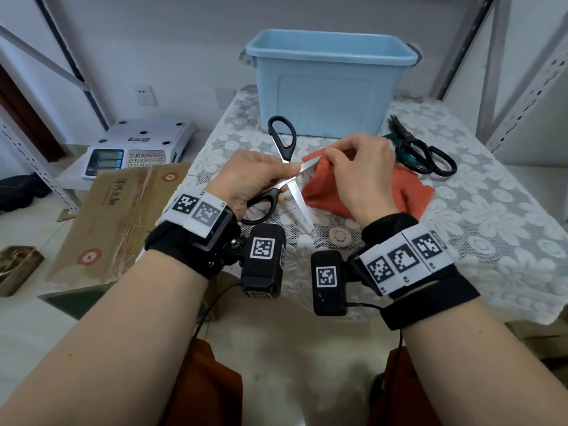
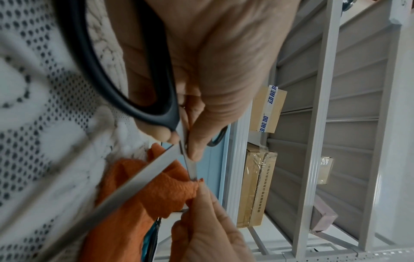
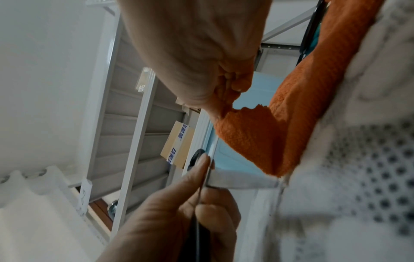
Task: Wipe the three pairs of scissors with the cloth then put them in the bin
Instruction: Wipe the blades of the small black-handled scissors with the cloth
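On the bench (image 1: 461,241), the blue bin (image 1: 329,84) shows no scissors inside from here. The left hand (image 1: 249,179) grips the spread black scissors (image 1: 284,167) while the right hand (image 1: 359,176) pinches the orange cloth (image 1: 412,192) around one blade. Two more pairs (image 1: 424,155) lie beside the bin, seemingly unwiped.

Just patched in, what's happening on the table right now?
A person is wiping scissors. The left hand grips the black-handled scissors near the pivot, blades spread open, while the right hand pinches the orange cloth around one blade. Two more pairs of scissors lie on the lace tablecloth to the right, partly on the cloth. The blue bin stands behind; its inside is not visible.
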